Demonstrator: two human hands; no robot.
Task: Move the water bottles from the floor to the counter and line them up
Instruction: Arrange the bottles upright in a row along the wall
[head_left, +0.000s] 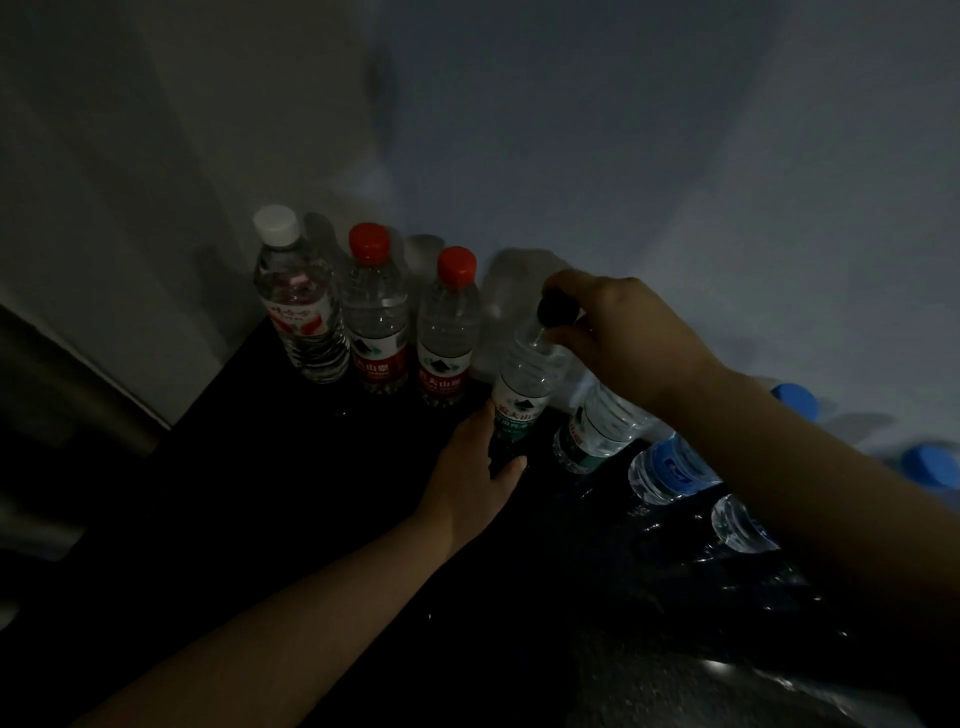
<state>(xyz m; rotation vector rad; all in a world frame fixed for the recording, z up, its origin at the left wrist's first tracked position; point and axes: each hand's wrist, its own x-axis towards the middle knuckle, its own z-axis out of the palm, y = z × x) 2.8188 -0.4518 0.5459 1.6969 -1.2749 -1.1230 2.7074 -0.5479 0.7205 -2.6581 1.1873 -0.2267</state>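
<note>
Head view: the left hand (467, 467) curls round the lower body of the green-label bottle (522, 387) and the right hand (623, 332) pinches its dark cap, likely to steady it into the row on the counter (311, 467). Beyond, red-capped bottles (374, 312) and a white-capped bottle (298, 301) stand along the counter's back edge. There is open room toward its front.

I read 农夫山泉 on: left red-label bottle (375, 332), right red-label bottle (447, 338), green-label bottle (522, 395). Label on white-capped bottle (298, 306): unreadable.
</note>
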